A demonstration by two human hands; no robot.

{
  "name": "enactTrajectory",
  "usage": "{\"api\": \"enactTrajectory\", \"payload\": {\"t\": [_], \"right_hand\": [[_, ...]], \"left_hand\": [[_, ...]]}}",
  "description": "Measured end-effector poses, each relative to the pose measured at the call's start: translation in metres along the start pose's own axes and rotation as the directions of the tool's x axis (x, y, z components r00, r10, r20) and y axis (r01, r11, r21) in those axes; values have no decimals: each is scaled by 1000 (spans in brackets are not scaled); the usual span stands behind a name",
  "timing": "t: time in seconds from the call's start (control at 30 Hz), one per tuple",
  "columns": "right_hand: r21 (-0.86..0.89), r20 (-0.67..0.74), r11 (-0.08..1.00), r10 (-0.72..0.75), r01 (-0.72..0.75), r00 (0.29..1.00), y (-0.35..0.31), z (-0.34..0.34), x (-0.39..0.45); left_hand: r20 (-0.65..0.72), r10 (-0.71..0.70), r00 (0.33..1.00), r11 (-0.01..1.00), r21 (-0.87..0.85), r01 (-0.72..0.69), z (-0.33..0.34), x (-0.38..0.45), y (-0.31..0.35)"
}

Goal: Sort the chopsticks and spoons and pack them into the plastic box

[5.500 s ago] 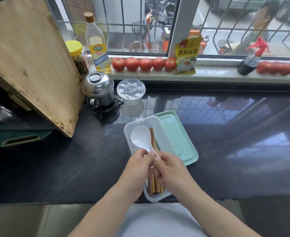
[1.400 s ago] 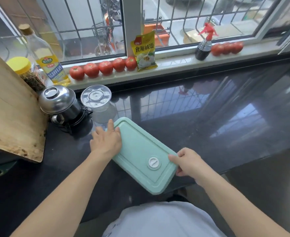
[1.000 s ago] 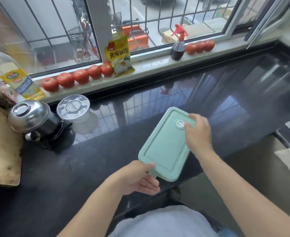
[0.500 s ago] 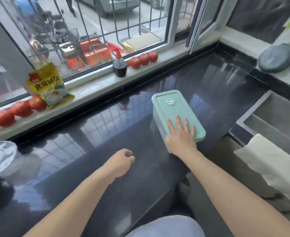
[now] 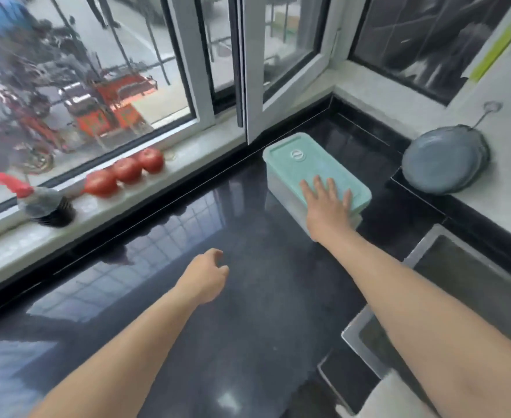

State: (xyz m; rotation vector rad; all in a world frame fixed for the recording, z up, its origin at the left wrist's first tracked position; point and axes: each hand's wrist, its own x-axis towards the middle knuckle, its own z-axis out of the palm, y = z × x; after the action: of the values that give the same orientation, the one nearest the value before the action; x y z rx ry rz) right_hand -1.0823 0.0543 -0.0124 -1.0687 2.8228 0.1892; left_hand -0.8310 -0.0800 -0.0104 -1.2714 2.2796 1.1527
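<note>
The plastic box (image 5: 308, 176) sits closed on the dark, glossy counter (image 5: 248, 297), far back near the corner under the open window frame (image 5: 248, 86), its mint-green lid (image 5: 296, 164) pressed on over a pale, cloudy base, a small round vent knob near the far end. The right hand (image 5: 328, 206) lies flat on the near end of the lid, fingers straight and spread, gripping nothing. The left hand (image 5: 204, 280) hovers above the counter with fingers loosely curled and holds nothing. Compared with half a second ago, the box has slid further away toward the corner, and the right arm is stretched out more. Three tomatoes (image 5: 124, 171) line the sill, and a grey pan (image 5: 445, 158) leans against the right wall.
</note>
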Motion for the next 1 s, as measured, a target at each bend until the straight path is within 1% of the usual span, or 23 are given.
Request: {"api": "enactTrajectory", "payload": {"t": [0.13,0.27,0.33,0.4,0.53,0.63,0.7,0.77,0.87,0.93,1.0], "right_hand": [[-30,31,998,52,-51,998,62,-13,85],[11,0,998,63,-63,998,95,-17,164],[31,-11,996,80,-80,997,107,-19,200],[15,-24,997,76,-76,997,122,-21,228],[4,-67,996,87,-87,994,147,-24,285],[-6,-82,994,107,-108,991,160,-22,313],[-38,-78,996,79,-82,994,177,-21,322],[-59,-68,997,54,-58,996,190,-22,328],[-91,-67,994,60,-66,996,191,-21,330],[-115,-60,992,50,-57,997,189,-19,330],[-141,-9,987,71,-72,997,185,-28,327]], "left_hand": [[15,-19,1000,985,170,16,-3,62,47],[31,-75,997,969,237,65,-5,121,83],[38,-67,997,958,283,53,-5,145,100],[59,-52,997,934,356,27,-4,163,114],[118,-73,990,884,467,9,-3,200,120],[186,-125,975,875,484,20,-2,215,122],[233,-177,956,866,498,38,6,218,125],[235,-217,947,866,494,77,14,218,131],[249,-257,934,843,531,90,20,220,135],[245,-268,932,855,507,112,17,222,135],[248,-248,937,863,496,97,14,219,128]]}}
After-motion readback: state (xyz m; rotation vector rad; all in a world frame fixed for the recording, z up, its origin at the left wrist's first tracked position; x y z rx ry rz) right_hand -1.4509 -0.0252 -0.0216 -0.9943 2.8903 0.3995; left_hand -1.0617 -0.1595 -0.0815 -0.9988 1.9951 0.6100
